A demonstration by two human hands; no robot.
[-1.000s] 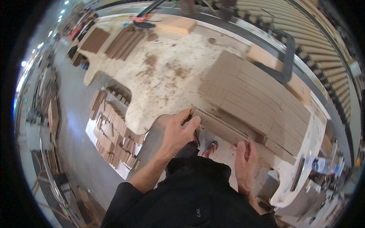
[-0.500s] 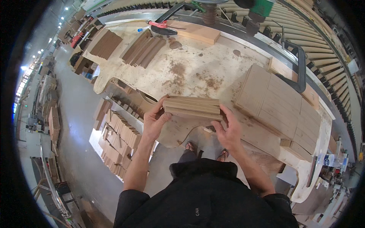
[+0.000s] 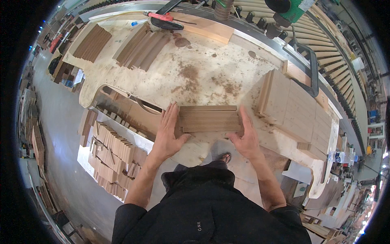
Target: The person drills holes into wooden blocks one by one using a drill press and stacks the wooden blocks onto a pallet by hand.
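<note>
A small stack of wooden boards (image 3: 209,118) lies on the worktable in front of me, its long side running left to right and its layers slightly offset. My left hand (image 3: 167,136) is at the left end of the stack, fingers stretched out and thumb apart. At the opposite end is my right hand (image 3: 246,137), also with straight fingers and its thumb near the front corner. Both palms face the board ends; whether they press on them is hard to tell. Further right, a larger block of stacked boards (image 3: 298,103) covers part of the table.
Two rows of leaning boards (image 3: 140,46) stand at the far left of the sawdust-marked worktable (image 3: 203,77). A red-handled tool (image 3: 164,18) lies at the back, below a green drill (image 3: 288,12). Clamps and a roller conveyor (image 3: 325,57) border the far side. Wood pieces (image 3: 113,150) fill a lower pallet.
The boards were gripped between both hands above the table edge; now they rest on the table, turned flatter. My fingers have straightened at both ends. The view has shifted.
</note>
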